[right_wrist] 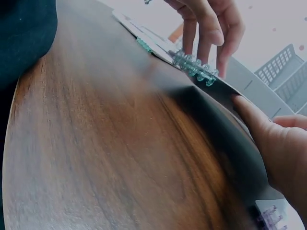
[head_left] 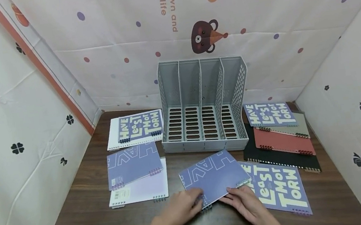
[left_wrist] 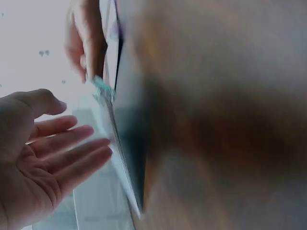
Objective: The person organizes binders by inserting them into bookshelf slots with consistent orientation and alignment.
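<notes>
A blue-purple spiral notebook [head_left: 214,176] with outlined letters lies in front of the grey file rack, its near edge raised off the table. My right hand [head_left: 243,201] pinches that near edge by the right corner, thumb on the cover and fingers beneath. At the near left corner is my left hand [head_left: 182,205], its fingers loosely extended by the cover in the left wrist view [left_wrist: 53,148]. Teal binding rings [right_wrist: 194,67] show under the left fingertips in the right wrist view. Partly beneath the notebook's right side lies a larger purple notebook [head_left: 279,188] with cream letters.
The four-slot grey rack [head_left: 205,145] stands at the back. Left of it are stacked notebooks: a small lettered one [head_left: 139,125] on white, and a purple one [head_left: 134,164] over a lilac one [head_left: 142,189]. Black [head_left: 254,152], red [head_left: 283,140] and other notebooks overlap at right.
</notes>
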Demonstrator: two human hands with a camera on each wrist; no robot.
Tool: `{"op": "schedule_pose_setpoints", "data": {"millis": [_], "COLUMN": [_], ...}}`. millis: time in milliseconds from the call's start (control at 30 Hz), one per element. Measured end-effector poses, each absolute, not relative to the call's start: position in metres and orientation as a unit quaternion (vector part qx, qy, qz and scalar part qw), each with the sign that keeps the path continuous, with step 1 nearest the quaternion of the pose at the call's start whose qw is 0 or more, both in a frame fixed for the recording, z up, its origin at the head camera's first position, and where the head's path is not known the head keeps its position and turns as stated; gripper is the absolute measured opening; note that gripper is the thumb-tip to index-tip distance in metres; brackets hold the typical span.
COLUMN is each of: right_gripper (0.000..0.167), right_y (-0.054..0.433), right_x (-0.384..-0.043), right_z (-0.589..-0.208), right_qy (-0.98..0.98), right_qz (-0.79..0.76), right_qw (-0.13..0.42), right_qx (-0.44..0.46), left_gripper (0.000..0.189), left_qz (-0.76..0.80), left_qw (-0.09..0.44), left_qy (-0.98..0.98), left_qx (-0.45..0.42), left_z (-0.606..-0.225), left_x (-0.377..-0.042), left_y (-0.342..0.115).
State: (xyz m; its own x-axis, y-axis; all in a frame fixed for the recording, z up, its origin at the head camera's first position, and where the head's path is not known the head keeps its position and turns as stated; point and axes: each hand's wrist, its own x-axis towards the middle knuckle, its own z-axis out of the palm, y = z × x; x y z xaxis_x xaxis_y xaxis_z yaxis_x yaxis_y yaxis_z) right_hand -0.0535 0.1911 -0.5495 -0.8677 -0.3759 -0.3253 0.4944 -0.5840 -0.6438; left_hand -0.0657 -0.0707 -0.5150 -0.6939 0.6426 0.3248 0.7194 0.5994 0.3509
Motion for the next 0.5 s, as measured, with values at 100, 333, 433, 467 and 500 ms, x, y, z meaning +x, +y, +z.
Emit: {"op": "schedule_pose_setpoints", "data": {"millis": [100, 333, 433, 467, 500], "right_gripper": [0.061, 0.062, 0.061, 0.062, 0.061], "right_y": [0.191, 0.192, 0.192, 0.192, 0.192], "right_x": [-0.053, -0.049, -0.048, -0.048, -0.048], "right_z": [-0.547, -0.539, -0.533, -0.531, -0.529], "right_qy": [0.405, 0.444, 0.465, 0.474, 0.484], "right_qz": [-0.876, -0.857, -0.846, -0.841, -0.836], "right_qw": [0.243, 0.246, 0.247, 0.246, 0.243], "right_qx": [0.091, 0.094, 0.090, 0.088, 0.086], "left_gripper": [0.020, 0.037, 0.039, 0.039, 0.039], "left_qz": [-0.263, -0.338, -0.377, -0.390, -0.402], "left_qw": [0.077, 0.142, 0.158, 0.160, 0.156], "left_qy": [-0.894, -0.898, -0.894, -0.892, -0.890], "left_qx": [-0.355, -0.242, -0.183, -0.164, -0.147], "left_z": [-0.510, -0.503, -0.503, -0.504, -0.504], "left_x": [-0.078, -0.114, -0.131, -0.137, -0.144], "left_y": [-0.081, -0.112, -0.123, -0.126, -0.128]}}
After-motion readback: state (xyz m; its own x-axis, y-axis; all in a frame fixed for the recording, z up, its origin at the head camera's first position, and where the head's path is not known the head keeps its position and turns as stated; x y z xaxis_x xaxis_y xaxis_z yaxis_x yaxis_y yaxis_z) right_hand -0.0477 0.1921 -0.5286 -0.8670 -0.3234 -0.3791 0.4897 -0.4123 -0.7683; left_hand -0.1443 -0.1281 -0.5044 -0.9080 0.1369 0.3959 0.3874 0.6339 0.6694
